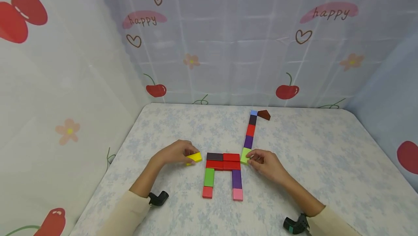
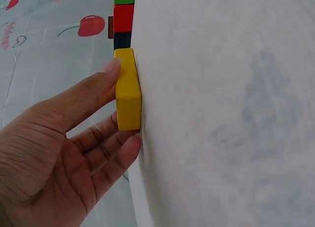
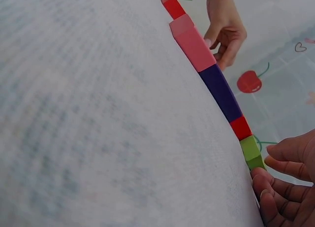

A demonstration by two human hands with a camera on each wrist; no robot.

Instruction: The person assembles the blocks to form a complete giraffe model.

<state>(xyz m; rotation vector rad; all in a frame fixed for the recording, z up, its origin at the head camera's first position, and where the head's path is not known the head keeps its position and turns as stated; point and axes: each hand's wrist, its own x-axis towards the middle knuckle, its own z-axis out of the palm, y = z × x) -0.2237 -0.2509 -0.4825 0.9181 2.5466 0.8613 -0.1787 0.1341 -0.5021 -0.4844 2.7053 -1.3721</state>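
Note:
My left hand (image 1: 176, 152) pinches a yellow block (image 1: 195, 157) between thumb and fingers, just left of a flat block figure. In the left wrist view that yellow block (image 2: 129, 91) has slanted ends and is held close to the tabletop. The fingertips of my right hand (image 1: 267, 165) touch the right side of a yellow-green block (image 1: 245, 155), and do not wrap round it. Red blocks (image 1: 215, 165) and a black block (image 1: 214, 156) form the body. A green block (image 1: 209, 177) and a purple block (image 1: 237, 179) extend below it as legs.
Above the yellow-green block runs a slanting column with a purple block (image 1: 248, 141), red, black and light blue pieces. A brown wedge (image 1: 264, 114) lies at its top. Printed curtains (image 1: 228, 47) enclose the patterned table (image 1: 326, 149). Black devices (image 1: 158, 198) sit at both wrists.

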